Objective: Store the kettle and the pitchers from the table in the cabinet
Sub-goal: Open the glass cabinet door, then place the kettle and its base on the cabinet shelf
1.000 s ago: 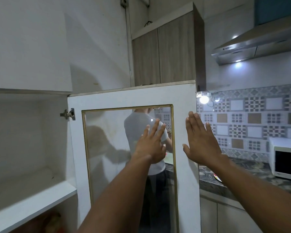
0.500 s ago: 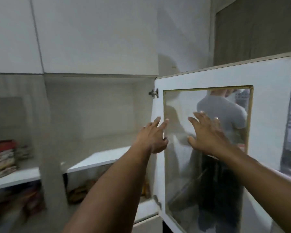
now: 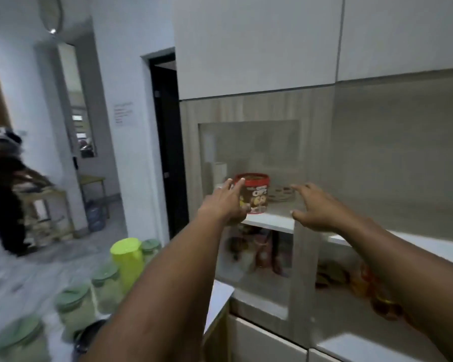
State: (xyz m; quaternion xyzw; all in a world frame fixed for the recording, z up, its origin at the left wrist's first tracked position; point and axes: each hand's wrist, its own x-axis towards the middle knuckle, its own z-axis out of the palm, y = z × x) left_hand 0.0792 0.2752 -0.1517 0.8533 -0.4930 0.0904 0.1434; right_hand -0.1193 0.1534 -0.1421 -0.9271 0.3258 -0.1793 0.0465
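Observation:
Both of my arms are stretched toward the cabinet. My left hand (image 3: 226,202) has its fingers spread and holds nothing; it hovers in front of the cabinet's wood-framed glass door (image 3: 249,142). My right hand (image 3: 315,207) is also spread and empty, level with the door's right frame. To the right, the cabinet compartment stands without a door in front of it, showing a white shelf (image 3: 408,246). A lime-green pitcher (image 3: 127,259) stands on the table at lower left. A dark rounded object (image 3: 89,335) lies at the bottom edge, mostly hidden by my left arm.
Several jars with green lids (image 3: 75,307) crowd the table near the pitcher. A red snack tub (image 3: 255,192) sits behind the glass, with packets on the shelf below. Another person (image 3: 3,199) bends over a stool at far left. A dark doorway (image 3: 168,142) adjoins the cabinet.
The view has swung left, away from the white glass door both hands were near. The hands now reach toward the left wood-framed door, and the table with pitcher and jars has come into view.

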